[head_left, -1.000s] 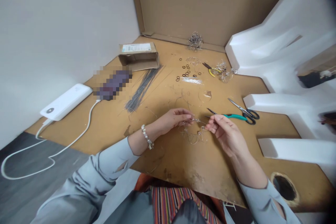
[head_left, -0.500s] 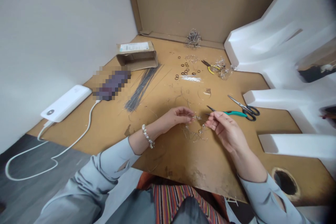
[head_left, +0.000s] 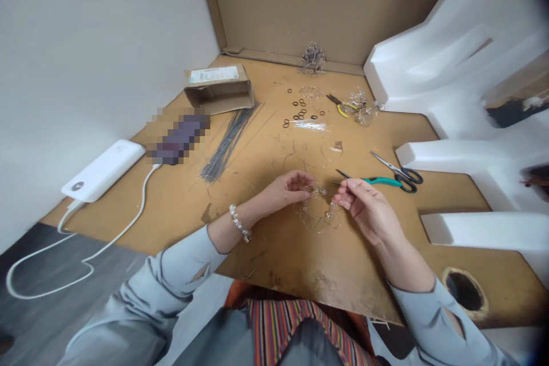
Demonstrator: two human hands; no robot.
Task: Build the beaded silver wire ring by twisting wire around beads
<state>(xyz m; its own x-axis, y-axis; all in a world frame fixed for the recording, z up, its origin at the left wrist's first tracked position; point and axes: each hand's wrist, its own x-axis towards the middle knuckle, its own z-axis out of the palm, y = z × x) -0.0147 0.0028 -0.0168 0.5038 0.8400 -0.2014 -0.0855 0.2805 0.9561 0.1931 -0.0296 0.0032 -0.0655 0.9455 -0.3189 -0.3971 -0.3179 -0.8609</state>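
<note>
"In the hands?"

"One thin wire ring (head_left: 317, 220) with clear beads, pinched tight by the left hand (head_left: 285, 191) and the right hand (head_left: 369, 211), just above the brown board (head_left: 326, 263)."

"Off to the right?"

"Two tools: teal-handled snips (head_left: 381, 181), touching silver scissors (head_left: 397, 168)."

"Farther away?"

"Yellow-handled pliers (head_left: 338, 106), lots of tiny black rings (head_left: 300, 111), and one long bundle of gray wires (head_left: 225, 146) on the far left."
</note>
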